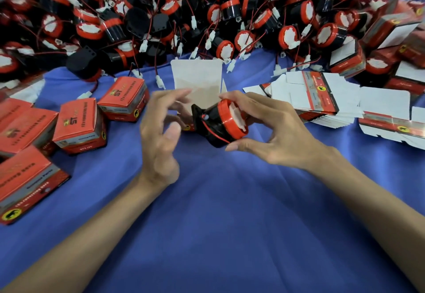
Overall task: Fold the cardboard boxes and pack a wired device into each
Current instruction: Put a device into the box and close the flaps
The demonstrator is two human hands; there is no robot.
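Right hand [271, 132]: thumb and fingertips pinch one wired device [220, 123], black with a red rim, at centre above the blue cloth [218, 212].
Left hand [158, 136]: fingers spread, loosely bent, blurred, just left of the device.
Open box [197, 81]: white flap raised, just behind both hands.
Closed boxes [79, 125]: red, grouped near left.
Flat boxes [322, 99]: stacked right.
Pile of devices [184, 12]: far edge.

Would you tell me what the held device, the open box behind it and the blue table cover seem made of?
Device: probably plastic, glossy black body with red ring, light glints on it. Open box: thin cardboard, matte white inside, creased flaps. Table cover: likely woven fabric, matte, soft wrinkles.
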